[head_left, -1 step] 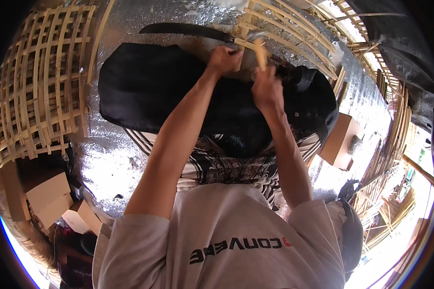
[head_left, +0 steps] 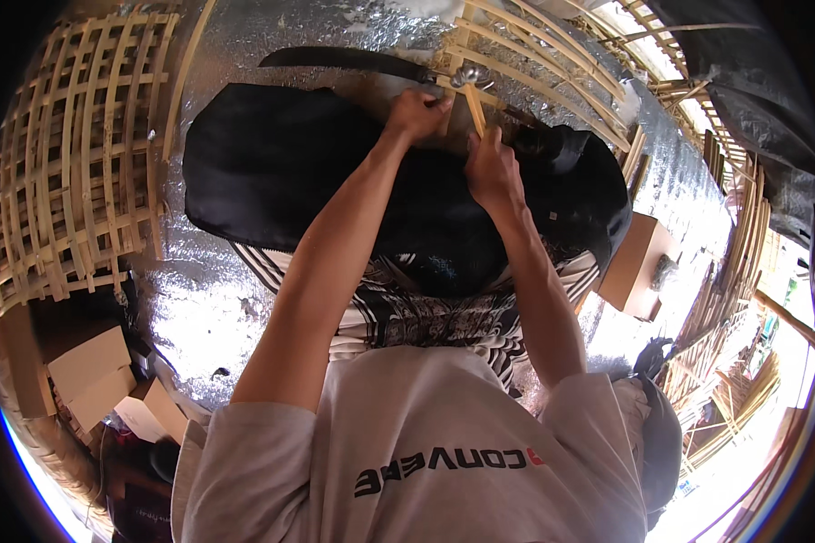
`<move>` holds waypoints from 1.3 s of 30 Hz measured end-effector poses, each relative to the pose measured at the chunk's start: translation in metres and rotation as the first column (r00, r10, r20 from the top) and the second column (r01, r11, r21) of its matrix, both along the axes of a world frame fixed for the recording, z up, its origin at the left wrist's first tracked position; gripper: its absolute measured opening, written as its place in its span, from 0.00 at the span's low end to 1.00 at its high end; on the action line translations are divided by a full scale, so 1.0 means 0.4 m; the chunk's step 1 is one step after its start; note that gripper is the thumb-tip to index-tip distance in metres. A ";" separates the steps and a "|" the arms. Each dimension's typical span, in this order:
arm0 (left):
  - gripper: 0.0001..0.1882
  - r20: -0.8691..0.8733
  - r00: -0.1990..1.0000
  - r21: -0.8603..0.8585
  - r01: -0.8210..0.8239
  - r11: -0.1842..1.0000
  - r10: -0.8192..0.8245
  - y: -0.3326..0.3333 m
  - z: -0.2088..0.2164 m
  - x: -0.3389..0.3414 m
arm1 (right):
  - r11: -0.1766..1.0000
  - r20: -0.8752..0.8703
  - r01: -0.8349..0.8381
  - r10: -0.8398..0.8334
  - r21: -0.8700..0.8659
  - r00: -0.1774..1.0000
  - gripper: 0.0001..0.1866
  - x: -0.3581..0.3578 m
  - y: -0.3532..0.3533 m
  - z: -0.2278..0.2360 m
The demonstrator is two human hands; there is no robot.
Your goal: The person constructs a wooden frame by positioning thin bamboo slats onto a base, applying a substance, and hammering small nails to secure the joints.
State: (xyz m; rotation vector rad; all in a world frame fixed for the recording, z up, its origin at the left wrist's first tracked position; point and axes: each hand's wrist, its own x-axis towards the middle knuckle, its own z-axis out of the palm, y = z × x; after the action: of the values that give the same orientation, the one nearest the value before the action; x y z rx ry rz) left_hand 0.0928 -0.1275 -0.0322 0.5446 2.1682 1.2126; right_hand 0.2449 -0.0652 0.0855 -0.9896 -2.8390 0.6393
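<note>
My right hand [head_left: 496, 169] grips a hammer [head_left: 475, 109] by its light wooden handle. The hammer's shiny metal head is over the crossing of some pale bamboo strips. Closed around the lower end of one short bamboo strip [head_left: 450, 118] is my left hand [head_left: 417, 115], just left of the hammer; its fingertips are partly hidden. A machete [head_left: 344, 59] with a long dark blade lies beyond my left hand, its tip pointing left. Under both forearms, black cloth [head_left: 281, 163] is spread across my lap.
A woven bamboo lattice panel [head_left: 72, 154] stands at the left. Long bamboo slats [head_left: 552, 68] fan out at the far right. Cardboard boxes sit at the lower left [head_left: 91, 371] and at the right [head_left: 638, 267]. Silvery foil sheeting [head_left: 208, 317] covers the floor.
The hammer has swung left and away from me, its head now over the bamboo crossing. My right hand has shifted slightly left; my left hand keeps its place.
</note>
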 end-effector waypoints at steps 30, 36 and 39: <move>0.22 0.076 0.996 0.028 0.034 0.999 -0.036 0.005 0.033 -0.006 | 0.991 -0.104 0.084 -0.095 -0.101 0.990 0.16 -0.051 0.014 0.075; 0.24 0.098 0.995 0.004 0.029 1.000 -0.029 -0.001 0.033 0.004 | 0.999 -0.007 0.015 -0.016 -0.051 1.000 0.16 -0.028 0.022 0.033; 0.25 0.120 0.993 0.004 0.021 1.000 -0.021 0.004 0.022 0.011 | 0.980 -0.076 0.167 -0.175 -0.107 0.982 0.15 -0.037 0.016 0.110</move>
State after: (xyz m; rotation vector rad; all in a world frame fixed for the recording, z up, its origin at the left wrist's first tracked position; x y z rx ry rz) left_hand 0.0972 -0.1258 -0.0233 0.4817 2.0551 1.2059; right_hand 0.2302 -0.0588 0.1294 -1.1767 -2.6348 0.7917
